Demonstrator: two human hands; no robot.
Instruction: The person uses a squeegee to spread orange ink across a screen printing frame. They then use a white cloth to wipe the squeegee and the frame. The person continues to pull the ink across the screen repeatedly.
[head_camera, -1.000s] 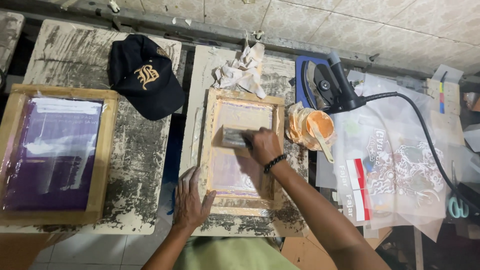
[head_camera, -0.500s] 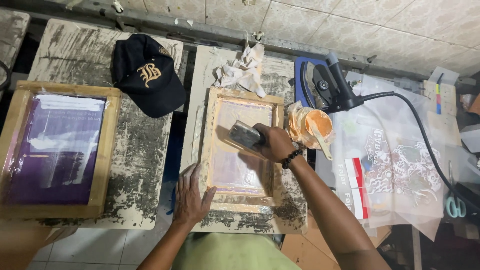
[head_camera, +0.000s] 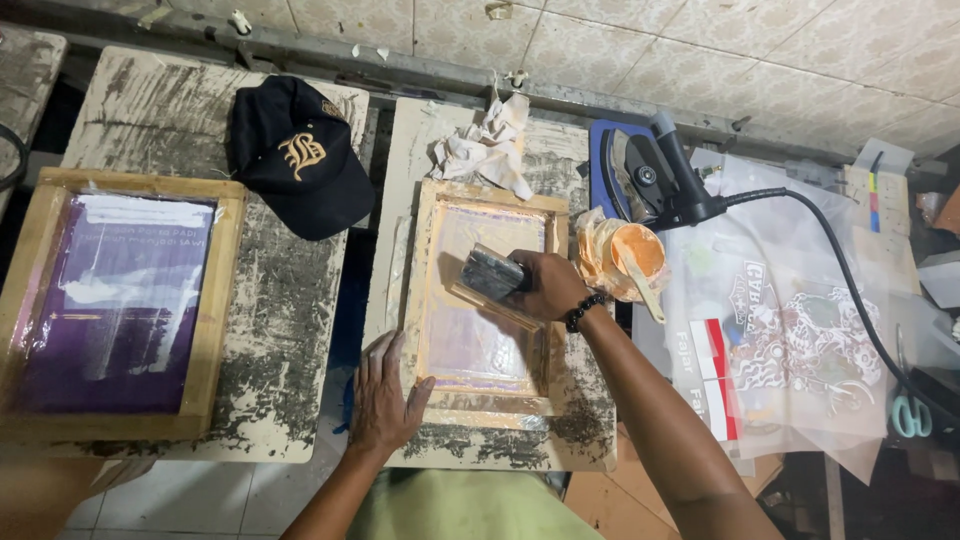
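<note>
1. We've got our right hand (head_camera: 548, 287) clamped on the squeegee (head_camera: 487, 276), centre frame, inside the wooden screen frame (head_camera: 417, 290)
2. Left hand (head_camera: 385, 390) flat, open, pinning its lower-left corner
3. Ink cup (head_camera: 632, 258) crowds the right edge, rag (head_camera: 485, 145) above

two ink-stained printing boards (head_camera: 300, 330) seen side by side, narrow gap between. on left board: wooden screen frame with purple mesh (head_camera: 115, 300) at left, black cap (head_camera: 300, 155) at far right corner. on middle board (head_camera: 580, 440): wooden screen frame with pale mesh (head_camera: 485, 300) laid centrally, crumpled rag (head_camera: 485, 150) at far edge. at right, surface covered by clear printed film sheets (head_camera: 800, 340); iron (head_camera: 650, 180), orange ink tub (head_camera: 625, 255), scissors (head_camera: 910, 410) laid there.
</note>
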